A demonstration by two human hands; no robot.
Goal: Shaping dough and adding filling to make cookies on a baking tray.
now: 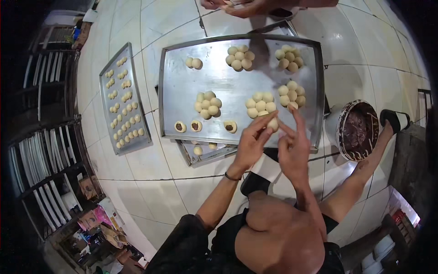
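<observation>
Over the front right part of a large metal tray, my left hand pinches a small pale dough ball between its fingertips. Close beside it is my right hand, its thumb and index finger spread apart and the other fingers bent. The thumb tip comes up to the dough ball; whether it presses is hard to tell. Clusters of smooth dough balls sit on the tray. Along its near edge lie three flattened dough pieces with dark filling in the middle.
A bucket of dark brown filling stands on the tiled floor at right. A narrower tray with rows of small dough balls lies at left. Another tray shows beneath the big one. Another person's hands are at the top. Racks line the left.
</observation>
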